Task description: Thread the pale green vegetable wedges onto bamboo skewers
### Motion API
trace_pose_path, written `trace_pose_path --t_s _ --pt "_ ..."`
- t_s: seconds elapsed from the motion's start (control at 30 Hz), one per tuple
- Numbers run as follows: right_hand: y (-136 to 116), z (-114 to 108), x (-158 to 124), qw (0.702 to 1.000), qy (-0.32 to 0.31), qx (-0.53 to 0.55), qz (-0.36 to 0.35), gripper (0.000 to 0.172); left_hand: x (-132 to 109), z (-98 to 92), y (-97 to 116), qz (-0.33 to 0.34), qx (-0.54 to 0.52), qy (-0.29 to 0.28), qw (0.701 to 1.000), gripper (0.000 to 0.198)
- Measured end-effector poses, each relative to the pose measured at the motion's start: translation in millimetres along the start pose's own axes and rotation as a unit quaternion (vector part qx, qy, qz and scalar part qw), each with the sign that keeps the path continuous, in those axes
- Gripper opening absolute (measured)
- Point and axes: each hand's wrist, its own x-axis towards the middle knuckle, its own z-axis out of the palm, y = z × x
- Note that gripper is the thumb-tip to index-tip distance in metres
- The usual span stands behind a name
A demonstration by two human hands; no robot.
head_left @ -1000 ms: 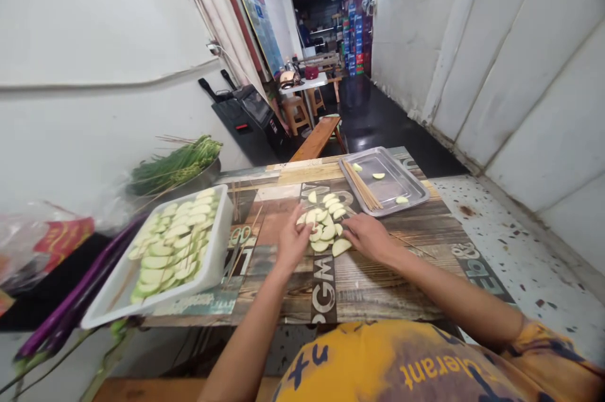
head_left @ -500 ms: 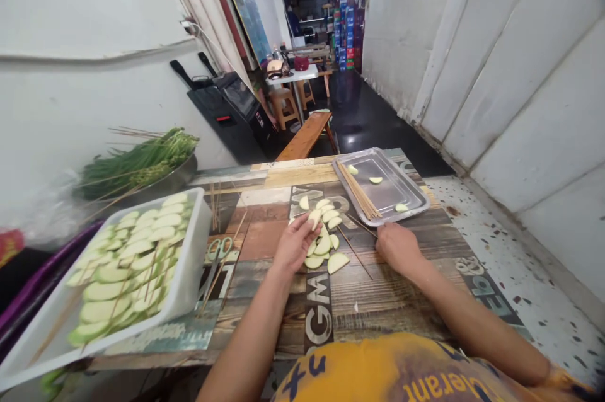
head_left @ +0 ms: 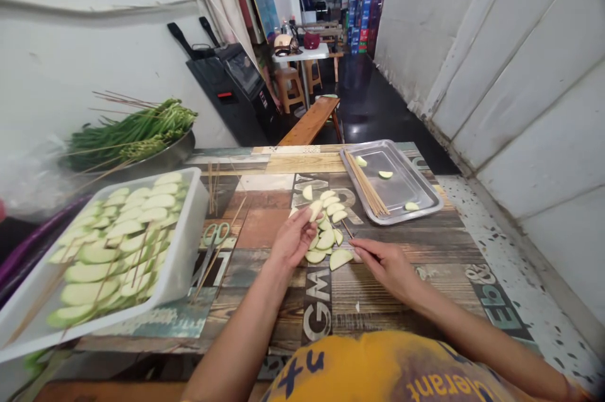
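My left hand (head_left: pixel 293 239) is closed, with a pale green-edged vegetable slice (head_left: pixel 315 210) pinched between thumb and fingers. More cut slices (head_left: pixel 326 239) lie loosely on the table just beside that hand. To their right, my right hand (head_left: pixel 385 263) is closed on a thin wooden skewer (head_left: pixel 347 227), whose visible end points up and left toward the slices. The rest of that skewer is hidden by the fingers.
A metal tray (head_left: pixel 416 191) at the right holds a bundle of skewers (head_left: pixel 366 184) and a few slices. At left stands a white tub (head_left: pixel 182 257) of skewered slices, with scissors (head_left: pixel 215 238) next to it. Behind it, a metal bowl (head_left: pixel 182 149) holds green stalks (head_left: pixel 127 134).
My right hand has come left from the tray's near edge to beside the slices, its skewer with it. The left hand still holds its slice. The camera view has shifted slightly.
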Motion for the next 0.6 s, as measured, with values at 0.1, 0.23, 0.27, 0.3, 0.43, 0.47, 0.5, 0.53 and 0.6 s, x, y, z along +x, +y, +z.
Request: trace_pose_path --t_s 0.1,0.23,0.27,0.3,0.43,0.47,0.5,0.53,0.6 --pt "-1.0 1.2 -1.7 1.0 -0.008 -0.002 0.011 0.026 -0.6 0.5 0.2 0.004 0.006 -0.004 1.0 0.02" --pt "-2.6 2.1 -1.8 1.0 -0.004 0.0 0.007 0.026 -1.0 1.1 -0.8 0.007 0.014 -0.002 1.0 0.022" --pt "-2.8 2.4 -1.5 1.0 -0.004 0.001 0.004 0.027 -1.1 1.2 -1.0 0.009 0.015 -0.004 1.0 0.022" --pt "-3.0 2.5 -1.3 1.0 -0.004 0.001 0.001 0.027 -1.3 1.4 -1.1 0.011 0.016 -0.005 1.0 0.023" --pt "-3.3 2.3 -0.9 1.0 -0.002 -0.003 0.002 0.027 -1.5 1.6 -1.3 0.014 0.018 -0.005 1.0 0.025" --pt "-3.2 2.3 -1.0 1.0 -0.002 -0.004 0.003 0.027 -1.5 1.7 -1.3 0.014 0.018 -0.005 1.0 0.025" --pt "-3.1 2.3 -1.2 1.0 -0.002 -0.004 0.003 0.027 -1.5 1.8 -1.3 0.015 0.017 -0.004 1.0 0.025" --pt "-3.0 2.3 -1.3 1.0 -0.001 -0.003 0.004 0.027 -1.4 1.9 -1.3 0.015 0.017 -0.002 1.0 0.025" --pt "-2.7 2.5 -1.4 1.0 0.001 -0.001 0.006 0.026 -1.2 1.9 -1.2 0.016 0.013 0.003 1.0 0.025"
